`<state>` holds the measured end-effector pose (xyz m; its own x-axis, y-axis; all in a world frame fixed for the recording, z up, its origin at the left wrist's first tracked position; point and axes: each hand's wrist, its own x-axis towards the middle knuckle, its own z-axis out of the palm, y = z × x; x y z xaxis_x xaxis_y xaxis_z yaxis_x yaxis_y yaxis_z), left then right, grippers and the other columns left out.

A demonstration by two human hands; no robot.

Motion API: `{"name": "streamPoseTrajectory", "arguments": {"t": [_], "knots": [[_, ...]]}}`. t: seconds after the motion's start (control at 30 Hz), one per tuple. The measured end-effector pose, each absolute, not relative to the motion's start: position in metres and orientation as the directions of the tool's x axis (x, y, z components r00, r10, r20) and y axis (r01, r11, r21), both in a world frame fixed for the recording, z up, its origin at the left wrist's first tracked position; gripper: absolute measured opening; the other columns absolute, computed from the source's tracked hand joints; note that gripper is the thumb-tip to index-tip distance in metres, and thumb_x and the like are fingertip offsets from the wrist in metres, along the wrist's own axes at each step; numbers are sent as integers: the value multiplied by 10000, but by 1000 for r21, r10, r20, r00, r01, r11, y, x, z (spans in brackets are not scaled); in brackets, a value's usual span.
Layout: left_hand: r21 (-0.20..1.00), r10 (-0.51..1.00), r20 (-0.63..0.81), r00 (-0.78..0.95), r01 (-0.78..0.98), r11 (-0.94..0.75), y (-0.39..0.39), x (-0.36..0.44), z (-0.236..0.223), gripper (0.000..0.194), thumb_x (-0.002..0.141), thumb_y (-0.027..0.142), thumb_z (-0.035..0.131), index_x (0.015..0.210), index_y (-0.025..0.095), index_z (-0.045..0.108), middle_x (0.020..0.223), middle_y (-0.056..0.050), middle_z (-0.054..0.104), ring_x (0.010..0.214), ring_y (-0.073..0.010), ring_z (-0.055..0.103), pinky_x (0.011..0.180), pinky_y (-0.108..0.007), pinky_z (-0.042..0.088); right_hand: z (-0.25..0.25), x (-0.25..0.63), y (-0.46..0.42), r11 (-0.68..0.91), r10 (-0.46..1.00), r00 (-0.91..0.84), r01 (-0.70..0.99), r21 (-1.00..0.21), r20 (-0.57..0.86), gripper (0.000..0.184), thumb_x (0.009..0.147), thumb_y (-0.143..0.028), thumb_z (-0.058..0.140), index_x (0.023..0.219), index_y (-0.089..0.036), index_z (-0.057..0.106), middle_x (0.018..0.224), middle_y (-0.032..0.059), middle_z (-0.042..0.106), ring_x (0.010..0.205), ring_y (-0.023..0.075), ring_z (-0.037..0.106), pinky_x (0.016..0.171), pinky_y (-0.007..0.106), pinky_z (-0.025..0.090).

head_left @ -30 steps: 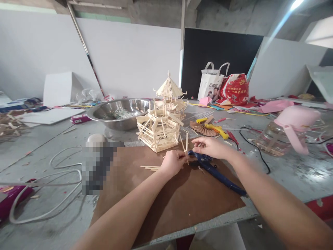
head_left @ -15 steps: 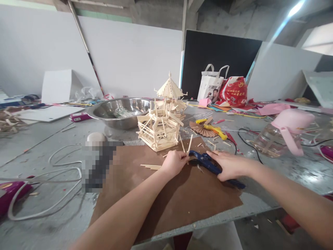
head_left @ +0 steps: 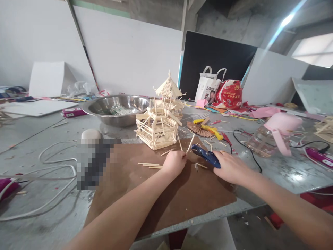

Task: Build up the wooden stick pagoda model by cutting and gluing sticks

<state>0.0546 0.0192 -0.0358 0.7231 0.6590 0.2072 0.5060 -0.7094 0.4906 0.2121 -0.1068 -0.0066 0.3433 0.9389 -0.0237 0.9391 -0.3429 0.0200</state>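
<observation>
My left hand (head_left: 174, 162) is closed on a thin wooden stick (head_left: 190, 143), which slants up to the right out of the fingers. My right hand (head_left: 229, 166) is wrapped round a blue hand cutter (head_left: 206, 155); its head points left, close to the stick, and its handles are mostly hidden in the palm. Beneath both hands lies a brown board (head_left: 125, 194). Several loose sticks (head_left: 149, 164) rest on it left of my left hand. At the board's back edge stands an openwork stick model (head_left: 157, 128), with a peaked stick roof (head_left: 169, 86) behind it.
A steel basin (head_left: 114, 119) stands at the back left. Right of the model are a yellow-handled tool (head_left: 213, 132), a brown pleated fan shape (head_left: 196, 128) and a pink-lidded bottle (head_left: 269, 139). A white cable (head_left: 56, 194) loops at left. Bags (head_left: 229, 93) stand behind.
My right hand moved from beside the cutter's head to its handles, took hold and lifted it off the board. The stick in my left hand now leans further right.
</observation>
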Motion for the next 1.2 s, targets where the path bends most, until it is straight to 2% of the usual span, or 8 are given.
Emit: {"name": "streamPoseTrajectory", "arguments": {"t": [0.27,0.53,1.2], "knots": [[440,642,223,733,512,-738,18,56,-38,231,738,186,424,637,146,628,621,-52,627,568,-138,530,576,-238,368,-1,192,-103,-338,941,338,941,19,7,321,667,-253,434,977,-190,485,915,87,570,850,237,537,618,301,332],[400,650,210,730,543,-739,17,59,-39,230,746,171,421,691,138,642,703,-83,647,671,-168,577,640,-254,403,-3,184,-101,-343,939,344,936,82,0,347,681,-241,435,1021,-179,465,904,81,564,837,234,543,613,297,331],[367,653,193,732,564,-740,17,59,-37,243,747,186,413,722,146,651,741,-85,658,700,-172,592,651,-246,412,-1,181,-100,-292,955,297,943,161,-5,191,701,-234,392,858,-179,486,815,81,603,734,252,594,561,311,365]]}}
